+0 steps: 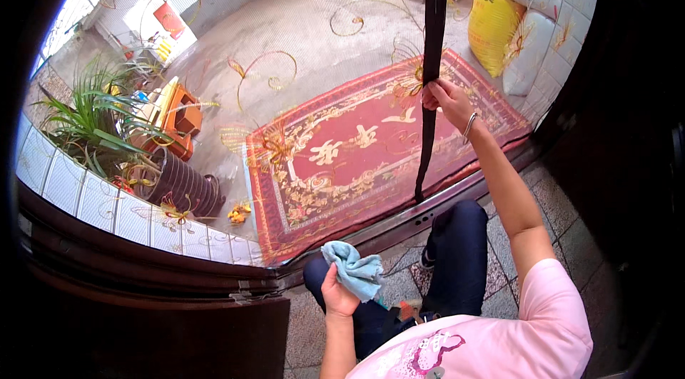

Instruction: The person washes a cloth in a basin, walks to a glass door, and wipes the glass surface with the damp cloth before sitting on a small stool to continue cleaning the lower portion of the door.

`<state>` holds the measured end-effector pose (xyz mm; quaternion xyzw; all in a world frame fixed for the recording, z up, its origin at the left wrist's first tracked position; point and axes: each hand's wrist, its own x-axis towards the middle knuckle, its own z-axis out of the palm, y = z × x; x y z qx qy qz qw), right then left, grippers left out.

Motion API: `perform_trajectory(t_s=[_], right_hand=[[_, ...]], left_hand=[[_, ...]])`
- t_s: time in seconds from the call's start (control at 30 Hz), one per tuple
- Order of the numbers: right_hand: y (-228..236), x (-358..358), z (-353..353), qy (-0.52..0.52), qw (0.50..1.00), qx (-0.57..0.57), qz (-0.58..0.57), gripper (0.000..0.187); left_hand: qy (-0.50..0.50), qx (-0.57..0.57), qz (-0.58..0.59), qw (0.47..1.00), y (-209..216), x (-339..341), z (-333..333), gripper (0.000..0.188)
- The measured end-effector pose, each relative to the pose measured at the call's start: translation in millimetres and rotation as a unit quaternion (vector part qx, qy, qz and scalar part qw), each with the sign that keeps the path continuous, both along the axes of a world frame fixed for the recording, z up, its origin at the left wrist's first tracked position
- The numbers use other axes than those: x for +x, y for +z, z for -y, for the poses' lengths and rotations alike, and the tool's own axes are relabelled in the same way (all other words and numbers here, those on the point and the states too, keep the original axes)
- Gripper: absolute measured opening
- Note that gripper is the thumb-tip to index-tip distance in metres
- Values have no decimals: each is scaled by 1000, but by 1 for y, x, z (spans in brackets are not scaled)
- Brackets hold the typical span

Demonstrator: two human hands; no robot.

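Note:
A mesh door curtain (335, 43) with gold butterfly and swirl patterns hangs across the doorway in front of me. Down it runs a black strip (432, 15), bunched and narrowing toward the threshold. My right hand (448, 102), arm stretched forward, is closed on the edge of this strip about midway down. Close to my body, above my left knee, my left hand (340, 295) grips a crumpled light blue cloth (354, 270). The cloth sticks up out of the fingers and touches nothing else that I can make out.
Beyond the mesh lies a red patterned rug (349, 165) on a concrete floor. A potted plant (93, 111) and an orange-brown wooden piece (178, 118) stand left; stuffed sacks (492, 29) lean at the right wall. A door threshold (399, 218) crosses before my knees. A dark door panel (214, 336) is at lower left.

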<state>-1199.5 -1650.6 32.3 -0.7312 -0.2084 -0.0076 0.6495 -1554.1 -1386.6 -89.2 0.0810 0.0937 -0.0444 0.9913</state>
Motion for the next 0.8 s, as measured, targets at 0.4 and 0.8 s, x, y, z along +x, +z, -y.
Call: perform_trajectory(t_s=[0.4, 0.8], right_hand=[[17, 93, -22, -208, 930, -286, 97, 48], [0, 50, -45, 55, 970, 198, -127, 39]], left_hand=[[-26, 61, -53, 996, 16, 12, 4, 33], [29, 159, -36, 986, 55, 29, 20, 38]])
